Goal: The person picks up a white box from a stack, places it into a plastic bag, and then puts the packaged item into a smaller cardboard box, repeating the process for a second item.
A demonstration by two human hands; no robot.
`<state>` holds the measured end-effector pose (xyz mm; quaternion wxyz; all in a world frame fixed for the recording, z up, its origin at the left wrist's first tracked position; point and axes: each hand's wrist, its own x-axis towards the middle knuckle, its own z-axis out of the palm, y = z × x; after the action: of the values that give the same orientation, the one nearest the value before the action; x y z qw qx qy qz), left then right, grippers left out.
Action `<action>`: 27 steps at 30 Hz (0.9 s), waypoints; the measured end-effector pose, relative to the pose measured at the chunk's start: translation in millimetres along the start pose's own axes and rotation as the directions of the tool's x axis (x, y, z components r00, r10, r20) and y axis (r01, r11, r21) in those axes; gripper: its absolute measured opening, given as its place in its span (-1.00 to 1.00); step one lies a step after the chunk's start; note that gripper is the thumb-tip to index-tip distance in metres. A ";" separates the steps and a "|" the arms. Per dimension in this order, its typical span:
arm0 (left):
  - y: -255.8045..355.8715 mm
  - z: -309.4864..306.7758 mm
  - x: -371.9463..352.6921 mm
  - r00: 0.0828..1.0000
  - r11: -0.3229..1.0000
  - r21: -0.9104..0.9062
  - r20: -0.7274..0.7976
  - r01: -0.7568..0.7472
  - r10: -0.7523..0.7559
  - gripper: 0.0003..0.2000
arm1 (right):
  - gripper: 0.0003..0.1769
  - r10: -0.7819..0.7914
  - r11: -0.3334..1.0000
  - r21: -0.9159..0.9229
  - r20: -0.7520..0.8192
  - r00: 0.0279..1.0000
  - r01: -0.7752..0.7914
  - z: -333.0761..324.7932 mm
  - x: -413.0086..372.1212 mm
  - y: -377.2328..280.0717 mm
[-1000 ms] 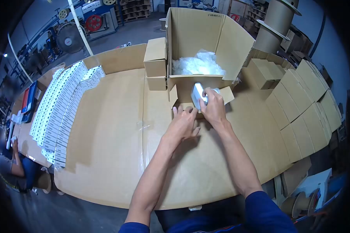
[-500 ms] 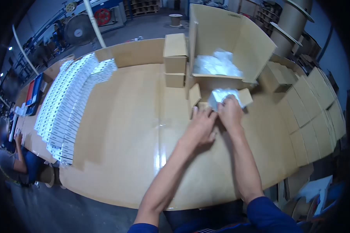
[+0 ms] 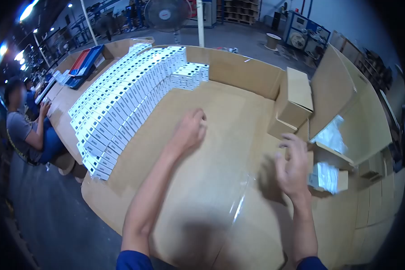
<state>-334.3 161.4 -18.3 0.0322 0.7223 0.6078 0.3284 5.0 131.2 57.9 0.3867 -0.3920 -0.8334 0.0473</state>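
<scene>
My left hand [image 3: 191, 130] is over the middle of the cardboard-covered table, its fingers loosely bent and a little apart, with nothing seen in them. To its left stand long rows of small white boxes [image 3: 121, 96] with dark print, and a shorter block of them [image 3: 190, 75] lies farther back. My right hand [image 3: 294, 164] is raised with fingers spread and holds nothing. Just right of it is a small open carton [image 3: 343, 181] with its flaps out, containing a clear plastic-wrapped bundle [image 3: 326, 177].
A tall open carton [image 3: 330, 85] holding clear plastic bags [image 3: 330, 135] stands at the right. Beside it are closed brown boxes [image 3: 294, 96]. Flattened or stacked cartons [image 3: 378, 200] line the right edge. A seated person [image 3: 27, 126] works at the far left, near blue and red trays [image 3: 85, 63].
Both hands have come off the small carton and moved left, the left hand farther toward the white boxes. The view has turned left.
</scene>
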 end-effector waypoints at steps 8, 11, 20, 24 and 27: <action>-105.9 -1.4 95.2 0.985 0.926 0.376 -0.163 0.010 0.055 -0.70 | -0.68 -0.241 0.970 0.087 0.494 0.835 0.229 211.1 171.5 30.2; -132.4 3.2 111.0 0.994 0.883 0.467 -0.113 0.041 0.013 -0.63 | -0.46 -0.259 0.960 0.044 0.523 0.812 0.278 251.6 219.9 22.5; -147.2 5.7 97.2 0.964 0.903 0.427 -0.222 -0.038 0.145 -0.55 | -0.23 -0.125 0.960 -0.120 0.623 0.772 0.252 296.0 267.3 15.0; -135.6 1.6 100.0 0.936 0.902 0.432 -0.316 -0.002 0.153 -0.52 | -0.23 -0.134 0.969 -0.075 0.642 0.755 0.236 307.9 270.8 25.3; -135.9 3.4 101.9 0.946 0.866 0.494 -0.309 0.073 0.097 -0.63 | -0.21 -0.138 0.986 0.009 0.610 0.780 0.168 307.9 270.5 28.1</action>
<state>-444.4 289.3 -37.2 -0.2579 0.6459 0.6641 0.2743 -294.0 406.2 -3.0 0.0918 -0.2959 -0.9432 0.1199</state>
